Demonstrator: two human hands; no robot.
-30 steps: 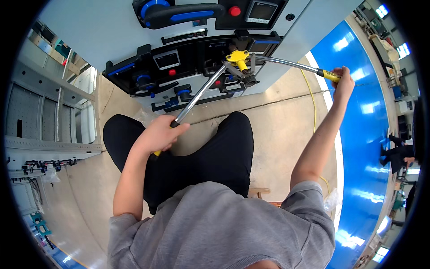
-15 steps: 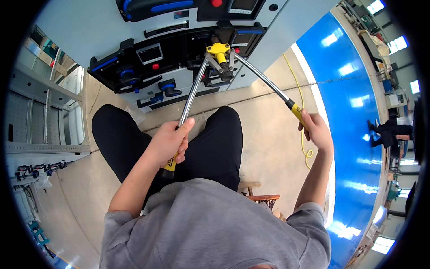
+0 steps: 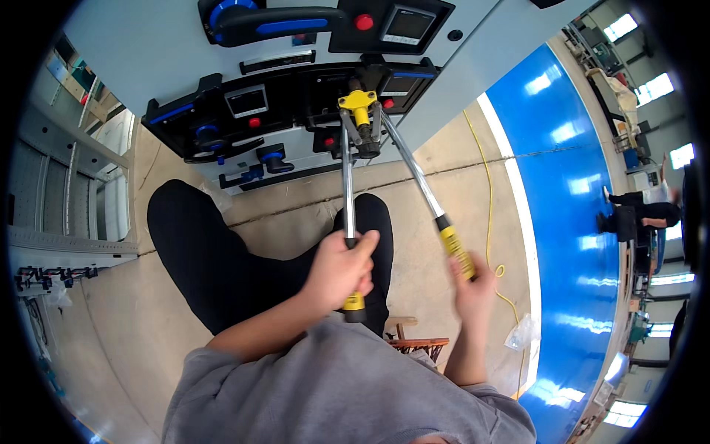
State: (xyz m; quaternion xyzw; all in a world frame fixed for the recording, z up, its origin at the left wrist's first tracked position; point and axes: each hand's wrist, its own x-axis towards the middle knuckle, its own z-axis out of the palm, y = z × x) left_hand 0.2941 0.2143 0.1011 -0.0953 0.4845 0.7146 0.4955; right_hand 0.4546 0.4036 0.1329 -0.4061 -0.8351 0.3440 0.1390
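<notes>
A long-arm hand riveter (image 3: 357, 103) with a yellow head and two chrome levers points its nose into the black front panel (image 3: 285, 96) of a grey cabinet. My left hand (image 3: 339, 272) is closed round the yellow and black grip of the left lever, thumb along it. Round the right lever's grip my right hand (image 3: 473, 290) is closed too, slightly smeared by motion. The levers stand apart in a narrow V. Where the nose meets the panel is hidden behind the tool's head.
Blue-trimmed handles and red buttons (image 3: 363, 22) cover the cabinet front. To the left stands an open metal cabinet frame (image 3: 66, 185). A yellow cord (image 3: 490, 214) lies on the floor at the right, beside a blue walkway (image 3: 566, 244). A wooden stool (image 3: 414, 345) is partly visible below me. Another person is far right.
Both hands have come closer together and lower, swinging the riveter's levers inward from a wide spread. The cabinet sits a little lower in view.
</notes>
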